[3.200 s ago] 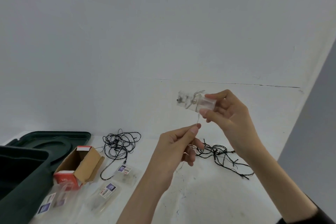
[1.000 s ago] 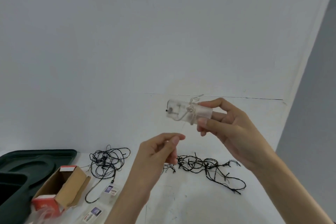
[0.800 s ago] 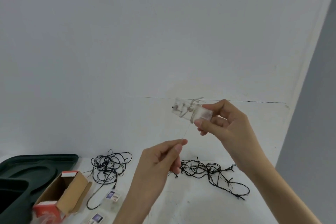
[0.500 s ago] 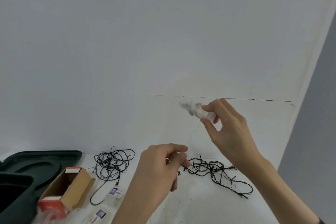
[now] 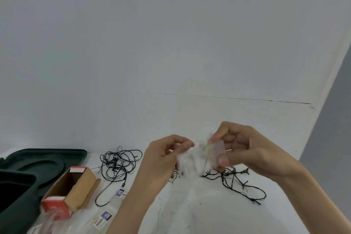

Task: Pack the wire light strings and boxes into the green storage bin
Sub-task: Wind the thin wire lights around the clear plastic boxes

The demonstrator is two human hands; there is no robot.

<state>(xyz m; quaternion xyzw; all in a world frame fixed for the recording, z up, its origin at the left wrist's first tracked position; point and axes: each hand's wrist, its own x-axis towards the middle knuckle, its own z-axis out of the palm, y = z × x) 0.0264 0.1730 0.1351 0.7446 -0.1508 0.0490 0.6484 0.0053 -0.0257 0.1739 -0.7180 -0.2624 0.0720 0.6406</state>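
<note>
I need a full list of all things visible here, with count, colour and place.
Plastic storage bin: one, dark green, far left.
Flat bin lid: one, dark green, behind the bin.
Open cardboard box: one, brown with red end, beside the bin.
Tangled wire light strings: two, black, one behind the box, one on the right.
Labelled plastic packets: at least two, clear, near the box.
Small plastic case: one, clear, blurred, held at centre.
Table: one, white, under everything.
Hands: two, left hand and right hand, both gripping the case.
</note>
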